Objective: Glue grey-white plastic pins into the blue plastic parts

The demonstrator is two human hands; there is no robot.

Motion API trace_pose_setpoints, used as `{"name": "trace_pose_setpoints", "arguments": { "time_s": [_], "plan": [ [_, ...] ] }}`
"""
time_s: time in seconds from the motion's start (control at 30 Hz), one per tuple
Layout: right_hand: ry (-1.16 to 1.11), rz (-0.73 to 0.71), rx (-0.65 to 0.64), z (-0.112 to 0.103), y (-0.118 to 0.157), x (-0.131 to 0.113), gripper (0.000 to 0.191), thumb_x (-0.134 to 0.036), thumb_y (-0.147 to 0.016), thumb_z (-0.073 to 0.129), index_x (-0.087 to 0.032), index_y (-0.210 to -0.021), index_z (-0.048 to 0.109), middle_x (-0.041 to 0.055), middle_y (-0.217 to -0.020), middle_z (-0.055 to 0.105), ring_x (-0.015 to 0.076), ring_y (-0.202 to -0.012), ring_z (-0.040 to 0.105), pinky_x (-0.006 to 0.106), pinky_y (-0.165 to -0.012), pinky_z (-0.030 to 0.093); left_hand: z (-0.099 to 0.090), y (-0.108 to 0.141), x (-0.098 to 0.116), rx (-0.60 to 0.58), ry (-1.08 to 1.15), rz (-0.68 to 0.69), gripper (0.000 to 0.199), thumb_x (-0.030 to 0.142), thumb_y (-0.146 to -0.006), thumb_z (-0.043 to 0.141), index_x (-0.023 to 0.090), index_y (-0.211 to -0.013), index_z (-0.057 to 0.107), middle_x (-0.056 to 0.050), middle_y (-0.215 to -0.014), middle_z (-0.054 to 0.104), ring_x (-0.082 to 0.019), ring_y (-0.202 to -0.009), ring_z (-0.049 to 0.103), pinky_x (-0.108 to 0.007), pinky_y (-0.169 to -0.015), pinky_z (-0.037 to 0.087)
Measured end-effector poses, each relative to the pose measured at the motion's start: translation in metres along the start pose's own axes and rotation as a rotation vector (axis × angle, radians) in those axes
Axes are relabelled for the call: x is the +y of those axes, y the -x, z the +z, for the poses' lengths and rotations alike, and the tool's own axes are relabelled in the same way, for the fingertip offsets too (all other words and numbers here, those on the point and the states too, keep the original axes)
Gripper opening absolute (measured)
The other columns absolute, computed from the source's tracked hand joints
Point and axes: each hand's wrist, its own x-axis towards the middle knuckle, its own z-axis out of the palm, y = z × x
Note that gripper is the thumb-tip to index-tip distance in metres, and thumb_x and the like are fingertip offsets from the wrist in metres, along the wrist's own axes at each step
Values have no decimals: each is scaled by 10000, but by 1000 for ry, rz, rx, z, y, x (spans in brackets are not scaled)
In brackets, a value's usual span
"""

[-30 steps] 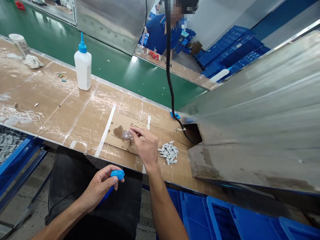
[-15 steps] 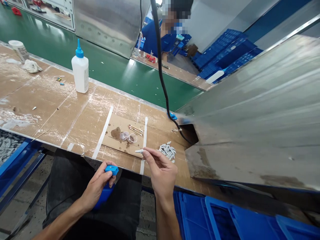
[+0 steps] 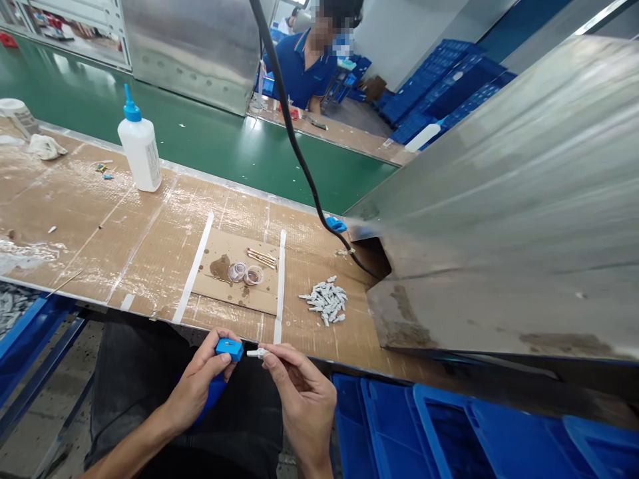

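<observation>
My left hand (image 3: 197, 382) is closed around a small blue block (image 3: 229, 348) that looks like a pencil sharpener, with a slot and a metal strip on its top face. Between the thumb and fingertips of my right hand (image 3: 302, 392) is a small pale grey plastic peg (image 3: 256, 353). Its narrow end points left at the blue block, a small gap apart. A pile of similar grey pegs (image 3: 328, 301) lies on the bench beyond my right hand. Something blue shows under my left hand, over my lap, mostly hidden.
On a taped cardboard sheet (image 3: 210, 297) are two small clear cups (image 3: 253, 275) and several cotton swabs (image 3: 261, 258). A white bottle with blue cap (image 3: 140, 154) stands behind. A black cable (image 3: 299, 153) hangs down by a metal housing (image 3: 499, 219). Blue crates (image 3: 394, 426) stand lower right. Another person sits opposite.
My right hand has moved left and nearer to me with the grey peg, from above the cardboard's edge to beside the blue block. My view has shifted slightly.
</observation>
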Motion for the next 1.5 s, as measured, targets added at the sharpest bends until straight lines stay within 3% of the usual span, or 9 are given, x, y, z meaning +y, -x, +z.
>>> {"name": "trace_pose_setpoints", "arguments": {
  "time_s": [0.57,0.73,0.9,1.13,1.27,1.5],
  "plan": [
    [-12,2,-10,-1,5,4,110,-206,-849,727,-263,-920,789,15,-865,757,163,-768,716,212,-666,593,4,2,-3,-31,-115,37,196,359,-935,553,230,-1082,569,36,-759,465,-138,-728,426,-273,-723,350],
    [6,-42,-45,2,10,6,139,-187,-867,712,-275,-951,781,8,-891,753,163,-810,718,227,-719,595,0,8,0,10,-310,75,224,392,-966,512,260,-1140,563,2,-938,538,-161,-826,463,-288,-793,374],
    [28,-83,-102,4,20,11,154,-164,-876,701,-269,-967,769,14,-905,743,175,-826,711,256,-726,589,-7,15,3,28,-508,196,269,380,-974,481,282,-1222,514,-39,-1147,540,-225,-1048,499,-332,-948,363],
    [105,-211,-172,4,29,5,238,-84,-885,668,-259,-1035,726,3,-910,720,152,-818,694,253,-733,579,-6,19,3,0,-597,400,182,367,-946,498,240,-1059,562,-31,-935,511,-198,-799,475,-339,-777,394],
    [105,-276,-184,3,32,4,294,-35,-882,651,-257,-1070,696,2,-924,712,145,-822,682,263,-740,576,-5,22,0,16,-638,406,176,351,-946,495,237,-1065,556,-42,-939,512,-216,-847,487,-366,-823,386],
    [112,-335,-185,2,30,4,333,-3,-868,643,-242,-1096,686,22,-905,691,155,-807,658,288,-700,565,-14,22,2,-96,-733,369,178,305,-972,452,248,-1127,517,-55,-989,508,-231,-927,486,-388,-883,382]
  ]
}}
